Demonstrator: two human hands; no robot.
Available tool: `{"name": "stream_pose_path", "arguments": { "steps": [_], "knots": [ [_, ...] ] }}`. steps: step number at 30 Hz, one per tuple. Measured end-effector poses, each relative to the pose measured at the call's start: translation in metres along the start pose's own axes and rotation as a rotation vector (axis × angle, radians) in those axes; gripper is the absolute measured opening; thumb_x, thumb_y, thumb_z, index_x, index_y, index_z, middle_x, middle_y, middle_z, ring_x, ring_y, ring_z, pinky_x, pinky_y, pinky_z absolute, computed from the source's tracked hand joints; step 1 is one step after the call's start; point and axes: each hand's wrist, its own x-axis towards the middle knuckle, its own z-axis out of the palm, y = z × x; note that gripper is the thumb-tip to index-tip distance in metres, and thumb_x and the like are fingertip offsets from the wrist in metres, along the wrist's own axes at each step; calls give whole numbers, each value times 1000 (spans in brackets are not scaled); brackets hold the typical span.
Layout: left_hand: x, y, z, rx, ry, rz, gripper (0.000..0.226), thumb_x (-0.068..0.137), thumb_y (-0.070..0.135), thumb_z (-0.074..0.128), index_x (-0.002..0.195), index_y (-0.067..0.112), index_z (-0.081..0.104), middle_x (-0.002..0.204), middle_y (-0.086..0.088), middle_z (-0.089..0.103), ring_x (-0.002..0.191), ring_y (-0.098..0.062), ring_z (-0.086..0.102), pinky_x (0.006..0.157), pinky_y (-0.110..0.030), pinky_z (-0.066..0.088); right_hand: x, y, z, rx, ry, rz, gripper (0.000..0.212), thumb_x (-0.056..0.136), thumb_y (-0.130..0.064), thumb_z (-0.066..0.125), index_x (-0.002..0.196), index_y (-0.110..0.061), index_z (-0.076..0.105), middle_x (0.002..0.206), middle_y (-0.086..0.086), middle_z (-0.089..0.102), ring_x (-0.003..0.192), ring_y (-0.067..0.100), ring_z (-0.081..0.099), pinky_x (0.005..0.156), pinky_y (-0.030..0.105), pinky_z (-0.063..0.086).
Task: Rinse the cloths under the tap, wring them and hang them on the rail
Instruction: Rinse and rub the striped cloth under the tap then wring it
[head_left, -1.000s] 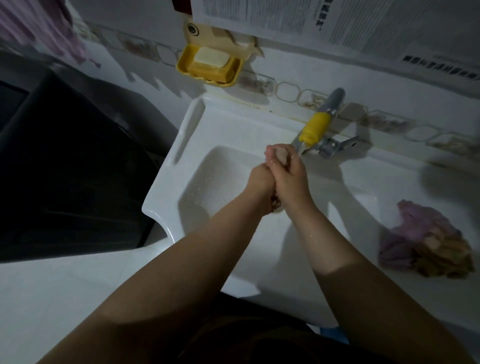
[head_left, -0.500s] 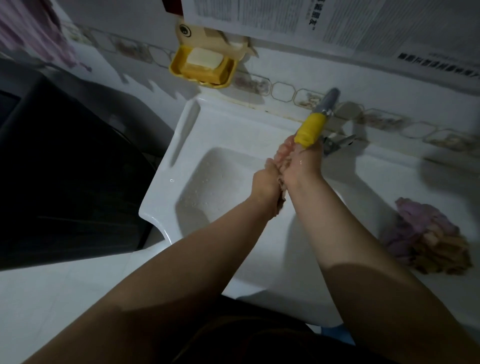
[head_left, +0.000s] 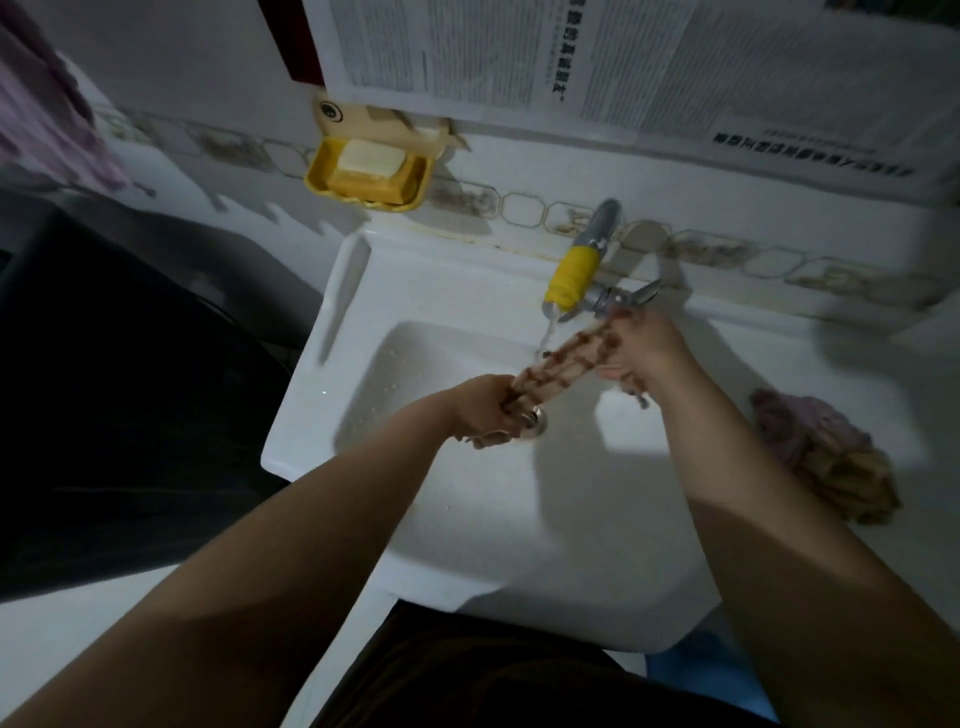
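Centrally, your left hand (head_left: 483, 408) and right hand (head_left: 641, 348) each grip an end of the patterned cloth (head_left: 563, 358), stretched under the running tap (head_left: 569, 280). More cloths (head_left: 826, 452) lie at right on the sink (head_left: 467, 545) rim.

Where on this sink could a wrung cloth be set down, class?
Free: the ledge between the tap and the cloth pile, and the front rim between the arms. Crowded: the basin, where the left hand and right hand stretch a cloth.

dim | hard forearm shadows | bright patch in basin | wide-angle edge blur
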Motion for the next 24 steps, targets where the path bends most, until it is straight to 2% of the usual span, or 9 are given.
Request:
{"name": "stream_pose_path", "arguments": {
  "steps": [3, 6, 11, 14, 16, 18, 21, 22, 24],
  "knots": [
    [-6, -12, -5, -104, 34, -57, 15, 87, -3, 56, 90, 9, 49, 65, -4, 57, 52, -17, 56, 51, -24, 48, -3, -7, -4, -176, -49, -161, 35, 96, -38, 50, 123, -16, 57, 117, 16, 64, 102, 34, 64, 62, 26, 48],
    [-11, -29, -16, 3, 56, -87, 10, 92, 10, 58, 86, 12, 50, 73, -7, 66, 51, -13, 59, 51, -24, 50, -12, 2, -21, -245, -138, -95, 19, 95, -46, 48, 108, -32, 52, 82, 11, 67, 57, 29, 59, 42, 29, 47],
    [-31, -60, -31, 168, 85, -172, 20, 91, 34, 62, 92, 15, 56, 65, -5, 60, 46, -18, 57, 47, -24, 49, -22, 0, -42, -669, -172, -101, 61, 78, -68, 58, 71, -8, 53, 62, 13, 55, 47, 27, 51, 47, 30, 45],
    [-42, -72, -37, 114, 44, -196, 30, 85, 41, 68, 94, 14, 61, 69, -5, 55, 57, -18, 57, 48, -23, 48, -28, 0, -43, -730, -124, 7, 73, 70, -80, 52, 75, -8, 49, 64, 12, 53, 54, 29, 56, 49, 28, 47],
    [-48, -76, -36, 22, 23, -251, 32, 85, 43, 68, 95, 13, 62, 73, -3, 51, 60, -15, 51, 48, -24, 46, -31, 5, -37, -525, -146, 116, 68, 71, -82, 48, 83, -16, 42, 65, 10, 48, 54, 26, 52, 47, 27, 47],
    [-57, -78, -28, -207, -15, -349, 38, 85, 48, 65, 93, 11, 62, 72, -1, 48, 55, -11, 42, 46, -22, 39, -28, 11, -26, -122, -213, 275, 57, 74, -77, 52, 88, -24, 38, 59, 5, 43, 45, 19, 45, 41, 20, 41],
    [-64, -77, -5, -853, -137, -373, 52, 83, 65, 50, 88, 14, 57, 65, 4, 40, 49, -6, 31, 42, -16, 27, -39, -2, -1, 509, -329, 332, 20, 89, -32, 64, 83, -20, 49, 52, 0, 51, 35, 6, 43, 35, 16, 38],
    [-62, -75, 3, -1098, -194, -335, 61, 80, 73, 43, 84, 14, 57, 63, 4, 41, 47, -6, 33, 41, -15, 27, -50, -11, 10, 585, -384, 275, 7, 92, -15, 60, 88, -14, 56, 55, 0, 55, 36, 4, 44, 35, 15, 38],
    [-57, -65, 13, -1486, -254, -256, 85, 71, 87, 32, 86, 9, 60, 68, -3, 56, 49, -12, 49, 47, -18, 39, -81, -27, 35, 571, -464, 99, 16, 89, 5, 54, 101, -5, 60, 61, 0, 58, 44, 5, 48, 38, 16, 36]
  ]
}}
